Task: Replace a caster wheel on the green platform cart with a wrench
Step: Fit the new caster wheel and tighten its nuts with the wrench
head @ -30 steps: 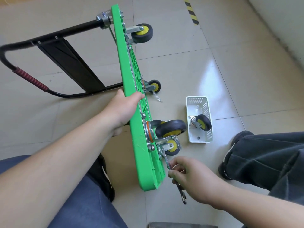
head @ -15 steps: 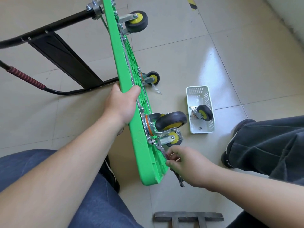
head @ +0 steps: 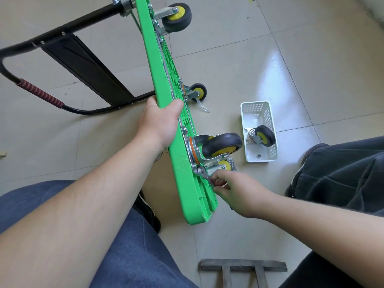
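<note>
My forearms are bare, no sleeves or watch. My left leg (head: 124, 246) wears blue denim. A black shoe (head: 148, 208) with a white stripe shows.

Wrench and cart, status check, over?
Left hand grips green cart edge, cart tipped on its side. Right hand pinches wrench at the near caster mount. Spare caster in white basket. Nothing blocking.

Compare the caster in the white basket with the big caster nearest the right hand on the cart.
The basket caster lies loose in the white basket on the floor; the big caster is mounted on the green platform cart.
The basket caster looks smaller than the mounted one.
A coil spring shows at the basket caster's plate; an orange ring shows at the mounted one's base.
Both have dark tyres, yellow hubs and metal brackets.
</note>
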